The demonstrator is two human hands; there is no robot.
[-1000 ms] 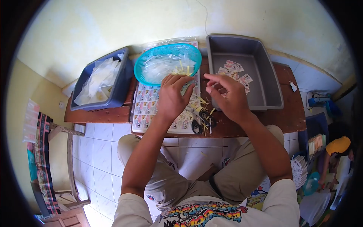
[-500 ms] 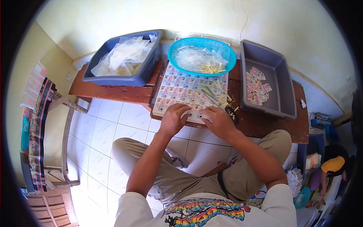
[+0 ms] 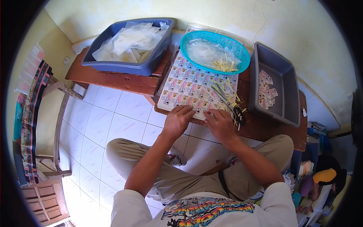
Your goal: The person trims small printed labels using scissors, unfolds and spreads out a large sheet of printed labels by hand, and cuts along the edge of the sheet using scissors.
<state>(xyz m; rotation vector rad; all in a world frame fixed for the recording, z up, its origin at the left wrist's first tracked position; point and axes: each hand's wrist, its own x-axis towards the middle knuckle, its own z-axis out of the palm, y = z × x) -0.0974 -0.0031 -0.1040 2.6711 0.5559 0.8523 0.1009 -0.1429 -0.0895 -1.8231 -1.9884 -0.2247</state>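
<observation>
My left hand [image 3: 178,122] is at the front edge of a stack of printed label sheets [image 3: 185,86], its fingers curled and pressed together. Just to its right, my right hand [image 3: 221,126] has its fingers bent in a pinch over the same edge. Whatever lies between the fingertips is too small to make out. Scissors [image 3: 225,99] with black handles lie on the sheets beyond my right hand, among thin yellow strips [image 3: 237,99]. A turquoise basket [image 3: 185,51] at the far end of the stack holds clear plastic bags [image 3: 208,53] and more yellow strips.
On the left of the brown wooden bench [image 3: 113,77], a blue-grey tub [image 3: 145,69] holds plastic bags. Small printed packets [image 3: 266,90] lie in a grey tub [image 3: 285,81] at right. A person in a yellow and black top [image 3: 324,176] is at the lower right.
The view has tilted and shifted, so the bench items appear displaced. My hands stay at the stack's front edge, with only slight finger movement.
</observation>
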